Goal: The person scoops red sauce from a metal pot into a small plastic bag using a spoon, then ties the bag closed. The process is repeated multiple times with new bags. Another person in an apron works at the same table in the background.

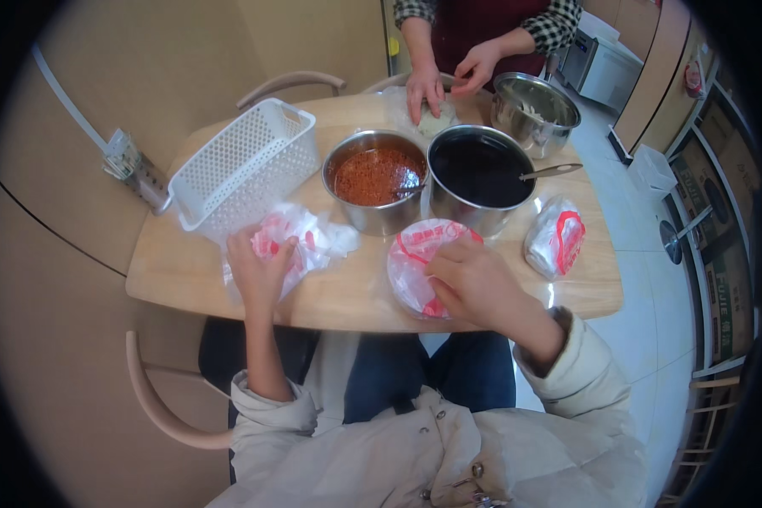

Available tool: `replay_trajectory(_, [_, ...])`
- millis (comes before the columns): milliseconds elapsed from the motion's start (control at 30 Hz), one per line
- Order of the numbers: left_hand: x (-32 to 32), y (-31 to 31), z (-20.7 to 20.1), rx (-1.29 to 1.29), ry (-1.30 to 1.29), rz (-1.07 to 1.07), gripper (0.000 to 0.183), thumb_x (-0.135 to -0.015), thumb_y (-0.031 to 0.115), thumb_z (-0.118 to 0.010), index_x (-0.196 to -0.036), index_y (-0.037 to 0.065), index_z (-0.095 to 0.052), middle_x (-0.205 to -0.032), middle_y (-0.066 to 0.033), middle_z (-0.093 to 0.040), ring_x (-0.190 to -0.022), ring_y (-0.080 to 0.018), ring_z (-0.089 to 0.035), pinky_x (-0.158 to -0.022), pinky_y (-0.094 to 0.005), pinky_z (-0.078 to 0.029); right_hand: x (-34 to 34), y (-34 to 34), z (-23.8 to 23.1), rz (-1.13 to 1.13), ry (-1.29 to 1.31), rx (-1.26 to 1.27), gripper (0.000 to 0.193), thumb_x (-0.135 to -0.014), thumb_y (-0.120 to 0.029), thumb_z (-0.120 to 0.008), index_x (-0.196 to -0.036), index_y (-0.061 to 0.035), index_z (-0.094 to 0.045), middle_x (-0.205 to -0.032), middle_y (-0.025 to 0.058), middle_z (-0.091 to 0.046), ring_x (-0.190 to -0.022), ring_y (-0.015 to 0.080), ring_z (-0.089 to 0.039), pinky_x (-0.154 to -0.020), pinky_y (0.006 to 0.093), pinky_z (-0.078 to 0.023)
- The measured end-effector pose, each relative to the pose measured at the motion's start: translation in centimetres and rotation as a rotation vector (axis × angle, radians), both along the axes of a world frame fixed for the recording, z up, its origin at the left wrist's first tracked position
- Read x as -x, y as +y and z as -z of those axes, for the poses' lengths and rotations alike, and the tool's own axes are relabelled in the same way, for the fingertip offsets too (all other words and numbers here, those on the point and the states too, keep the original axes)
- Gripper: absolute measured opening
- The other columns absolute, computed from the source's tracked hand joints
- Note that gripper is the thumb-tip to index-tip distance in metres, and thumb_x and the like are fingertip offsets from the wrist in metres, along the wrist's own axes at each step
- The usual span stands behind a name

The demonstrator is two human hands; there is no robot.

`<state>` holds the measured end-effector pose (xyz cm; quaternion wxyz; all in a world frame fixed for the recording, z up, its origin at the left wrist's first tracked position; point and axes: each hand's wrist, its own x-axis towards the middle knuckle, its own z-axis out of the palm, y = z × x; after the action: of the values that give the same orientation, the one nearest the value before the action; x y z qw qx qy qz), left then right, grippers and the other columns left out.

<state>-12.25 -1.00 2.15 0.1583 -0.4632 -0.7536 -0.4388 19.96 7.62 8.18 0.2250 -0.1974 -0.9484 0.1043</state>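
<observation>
Two pots (383,222) stand between you and a co-worker (489,25). Your left hand (258,267) grasps a crumpled bag (315,243) beside the basket (271,184); your right hand (476,281) pinches the round pack (407,275).

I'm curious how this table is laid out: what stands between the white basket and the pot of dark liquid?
The steel pot of speckled red liquid stands between the white basket and the pot of dark liquid, in the head view.

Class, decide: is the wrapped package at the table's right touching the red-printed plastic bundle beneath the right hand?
Apart. The head view shows a strip of wooden tabletop between the wrapped package and the plastic bundle.
</observation>
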Motion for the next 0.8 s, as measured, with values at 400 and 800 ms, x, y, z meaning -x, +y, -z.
replay_trajectory(400, [3.6, 0.4, 0.1, 0.119, -0.498, 0.189, 0.018, -0.086, 0.015, -0.066, -0.091, -0.002, -0.071, -0.077, -0.0119, -0.068, -0.067, -0.0210, -0.062, -0.063, -0.0306, -0.048, 2.6, 0.7, 0.6, 0.100, -0.335, 0.191, 0.013, -0.082, -0.015, -0.064, -0.088, -0.0053, -0.071, -0.088, 0.0150, -0.069, -0.080, 0.0328, -0.066, -0.074, 0.0401, -0.054])
replay_trajectory(800, [-6.7, -4.8, -5.5, -0.339, -1.112, 0.716, 0.014, -0.078, -0.004, -0.075, -0.076, 0.002, -0.063, -0.085, -0.0059, -0.068, -0.076, -0.0115, -0.063, -0.071, -0.0263, -0.051, 8.8, -4.3, -3.9, -0.145, 0.558, 0.550, 0.021, -0.079, -0.018, -0.075, -0.087, 0.0005, -0.070, -0.075, 0.0137, -0.067, -0.066, 0.0246, -0.067, -0.059, 0.0318, -0.051])
